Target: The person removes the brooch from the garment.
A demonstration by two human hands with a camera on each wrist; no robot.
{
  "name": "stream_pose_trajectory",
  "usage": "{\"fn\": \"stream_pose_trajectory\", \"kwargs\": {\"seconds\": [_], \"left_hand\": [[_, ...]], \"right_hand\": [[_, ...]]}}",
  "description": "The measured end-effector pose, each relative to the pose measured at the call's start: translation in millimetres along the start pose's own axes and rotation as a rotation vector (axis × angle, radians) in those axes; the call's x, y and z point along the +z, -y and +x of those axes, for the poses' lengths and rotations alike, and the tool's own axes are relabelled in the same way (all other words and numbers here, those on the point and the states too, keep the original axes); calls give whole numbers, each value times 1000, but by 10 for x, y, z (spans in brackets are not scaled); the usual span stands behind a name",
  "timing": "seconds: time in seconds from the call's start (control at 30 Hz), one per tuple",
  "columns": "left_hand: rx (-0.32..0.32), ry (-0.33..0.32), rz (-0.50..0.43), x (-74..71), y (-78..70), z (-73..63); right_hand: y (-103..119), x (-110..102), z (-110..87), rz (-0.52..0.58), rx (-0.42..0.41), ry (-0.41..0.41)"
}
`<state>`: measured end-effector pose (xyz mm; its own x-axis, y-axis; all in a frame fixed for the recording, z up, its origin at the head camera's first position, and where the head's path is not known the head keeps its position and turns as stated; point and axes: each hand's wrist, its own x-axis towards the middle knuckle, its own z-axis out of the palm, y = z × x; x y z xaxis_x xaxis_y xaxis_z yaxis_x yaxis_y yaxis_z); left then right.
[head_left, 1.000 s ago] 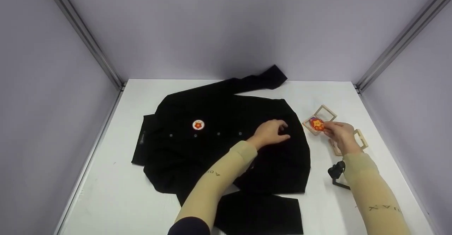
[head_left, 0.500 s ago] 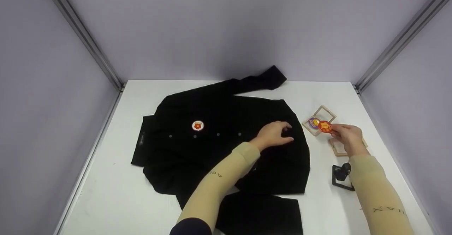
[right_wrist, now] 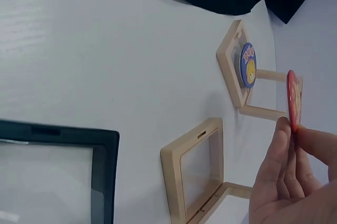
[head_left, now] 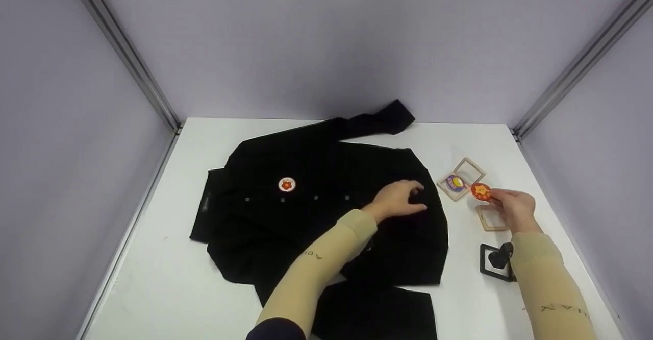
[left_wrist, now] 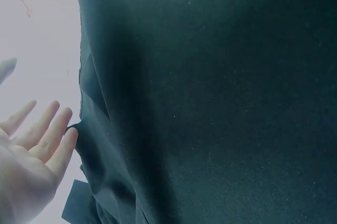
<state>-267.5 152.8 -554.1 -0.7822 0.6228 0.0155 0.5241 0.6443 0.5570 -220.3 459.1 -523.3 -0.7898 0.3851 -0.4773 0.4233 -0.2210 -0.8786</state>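
Item held: one round red badge (head_left: 480, 191), pinched in my right grip (head_left: 516, 208) between thumb and fingers at its near rim. It stands at the right of the tabletop (head_left: 153, 284), near two wooden frames; whether it is off the surface or grazing a lid I cannot establish. My left grip (head_left: 399, 199) holds nothing: fingers loose, at the black garment (head_left: 306, 161), contact with the cloth undetermined.

Handling, in my judgement: the badge is light and stiff, thin as seen nearly edge-on from the right wrist. Its face looks smooth and may slide under a fingertip, and the printed side could scratch. I rate the rim the correct hold, thumb on one side and fingers on the other, leaving most of the face uncovered. The garment should prove soft and apt to wrinkle if dragged.

Not verified: the back of the badge, so any pin or clasp goes unrecorded. Its yellow design is too small to read. The first wooden frame (right_wrist: 229, 79), bearing a blue badge (right_wrist: 248, 65), shows adequately; the second wooden frame (right_wrist: 172, 182) is partly behind my right grip from above. The black frame (right_wrist: 73, 135) is cut off at the wrist view's edge. Folds in the garment are lost in darkness.
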Motion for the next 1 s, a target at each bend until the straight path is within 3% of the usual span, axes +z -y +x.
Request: {"fn": "stream_pose_trajectory", "kwargs": {"seconds": [0.23,0.57,0.8,1.0], "left_hand": [[18,22,-10,66,-22,-42],[18,13,-19,44,-2,-29],[28,28,-16,64,-17,-34],[33,29,-22,77,-3,-45]], "right_hand": [[-76,-80,-46,-13,-1,-62],[-66,15,-75,-123,-55,-163],[-198,-4,-85,-202,-40,-273],[-254,-63,-68,-216,-33,-303]]}}
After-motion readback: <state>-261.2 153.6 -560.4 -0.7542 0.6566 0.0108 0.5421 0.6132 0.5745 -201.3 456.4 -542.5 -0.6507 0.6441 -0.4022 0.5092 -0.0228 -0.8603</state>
